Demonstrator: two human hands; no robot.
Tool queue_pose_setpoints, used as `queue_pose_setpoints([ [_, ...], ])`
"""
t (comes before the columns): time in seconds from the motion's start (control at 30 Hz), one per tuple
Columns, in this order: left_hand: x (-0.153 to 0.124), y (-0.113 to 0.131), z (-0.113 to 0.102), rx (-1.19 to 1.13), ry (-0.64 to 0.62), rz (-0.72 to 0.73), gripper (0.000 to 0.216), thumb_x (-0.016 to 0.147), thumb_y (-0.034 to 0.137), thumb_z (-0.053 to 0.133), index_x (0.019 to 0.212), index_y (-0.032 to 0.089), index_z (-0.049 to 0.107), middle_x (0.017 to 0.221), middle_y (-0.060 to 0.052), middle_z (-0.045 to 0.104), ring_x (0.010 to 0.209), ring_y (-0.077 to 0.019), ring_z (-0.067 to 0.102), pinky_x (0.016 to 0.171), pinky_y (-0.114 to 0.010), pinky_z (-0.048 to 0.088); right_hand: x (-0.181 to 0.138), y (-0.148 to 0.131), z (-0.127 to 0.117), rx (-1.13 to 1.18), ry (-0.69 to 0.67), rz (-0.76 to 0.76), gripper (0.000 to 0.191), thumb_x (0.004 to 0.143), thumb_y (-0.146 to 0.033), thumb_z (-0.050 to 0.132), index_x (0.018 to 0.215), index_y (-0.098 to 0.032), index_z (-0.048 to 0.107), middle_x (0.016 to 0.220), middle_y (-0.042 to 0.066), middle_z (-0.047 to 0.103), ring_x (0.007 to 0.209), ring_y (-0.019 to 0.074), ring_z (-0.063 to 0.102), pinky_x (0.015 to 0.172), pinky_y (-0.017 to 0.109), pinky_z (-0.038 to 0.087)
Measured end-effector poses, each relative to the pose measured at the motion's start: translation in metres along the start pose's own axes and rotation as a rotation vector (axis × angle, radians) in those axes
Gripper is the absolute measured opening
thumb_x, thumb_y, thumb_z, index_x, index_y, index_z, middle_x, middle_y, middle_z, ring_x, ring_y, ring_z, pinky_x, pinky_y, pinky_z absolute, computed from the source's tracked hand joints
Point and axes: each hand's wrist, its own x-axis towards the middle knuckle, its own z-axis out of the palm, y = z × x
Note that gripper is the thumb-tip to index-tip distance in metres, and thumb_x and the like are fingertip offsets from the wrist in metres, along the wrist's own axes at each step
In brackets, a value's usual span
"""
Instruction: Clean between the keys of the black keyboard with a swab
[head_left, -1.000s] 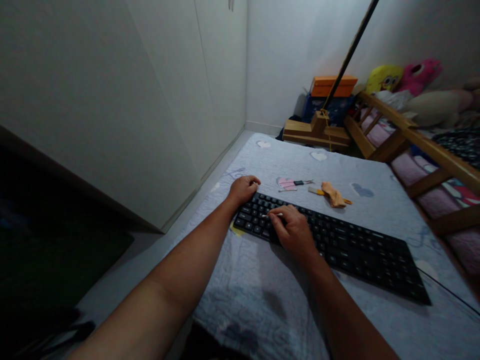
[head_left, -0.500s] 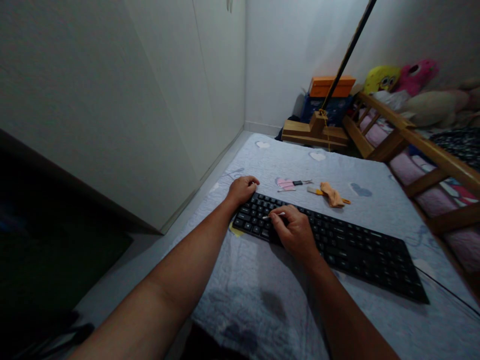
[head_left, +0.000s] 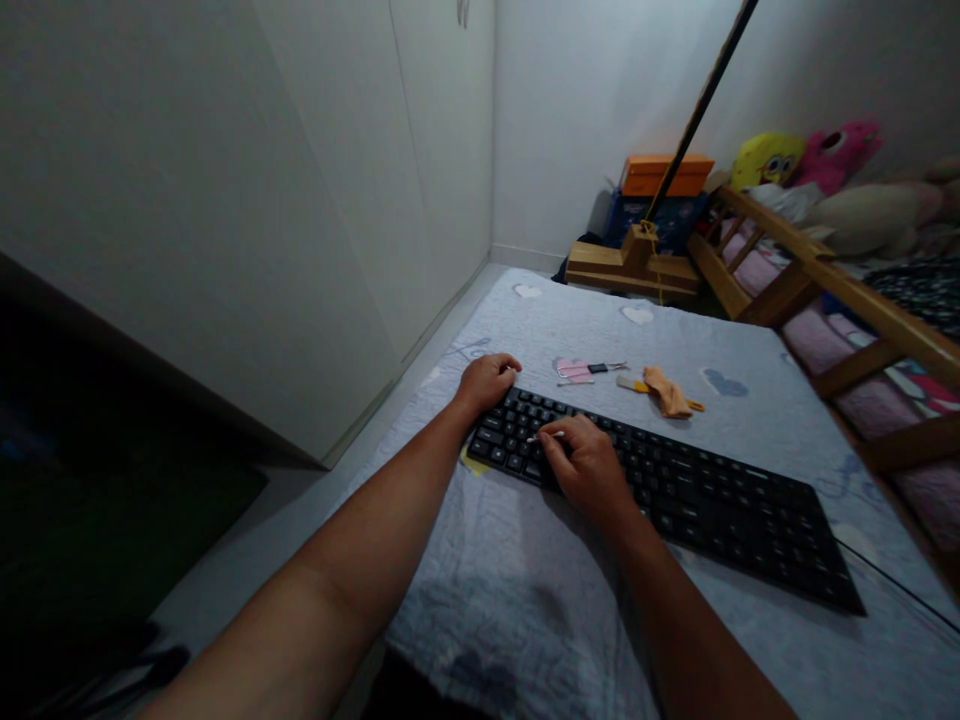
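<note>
A black keyboard [head_left: 697,500] lies on the padded cloth. My right hand [head_left: 589,462] is over its left half, thumb and fingers pinched on a white cotton swab [head_left: 534,438], whose tip is down at the keys. At the far left corner of the keyboard, my left hand [head_left: 486,382] has its fingers curled round the edge. Beyond the keyboard lie tweezers with a dark grip [head_left: 598,368] and a second cotton swab [head_left: 576,383]. An orange cloth [head_left: 667,393] is wrapped about a yellow-handled brush [head_left: 634,384].
The light blue quilted cover [head_left: 525,590] carries heart patterns. A pale cabinet [head_left: 322,200] stands close on the left. On the right runs a wooden bed rail [head_left: 877,285]. At the back are a wooden stand [head_left: 637,262] with a dark pole and an orange box [head_left: 666,176]. The keyboard cable [head_left: 892,580] trails right.
The right hand and its cotton swab have shifted very slightly on the keys. The left hand keeps its place at the corner. The whole view has moved a little.
</note>
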Motion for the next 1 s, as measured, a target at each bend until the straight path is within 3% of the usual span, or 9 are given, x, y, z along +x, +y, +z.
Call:
queue_pose_setpoints([
  [1.0,-0.0008,0.0034,-0.0021,0.006,-0.007,-0.026,0.030,0.080,0.023,0.052,0.097,0.019,0.075,0.083,-0.003,0.073,0.079,-0.0174,0.064,0.077,-0.027,0.048,0.0008,-0.0020,0.0023,-0.106,-0.042,-0.063,0.016,0.090,-0.017,0.053,0.080,-0.019,0.065,0.079,0.004,0.068,0.079,0.0207,0.055,0.077,0.035,0.039],
])
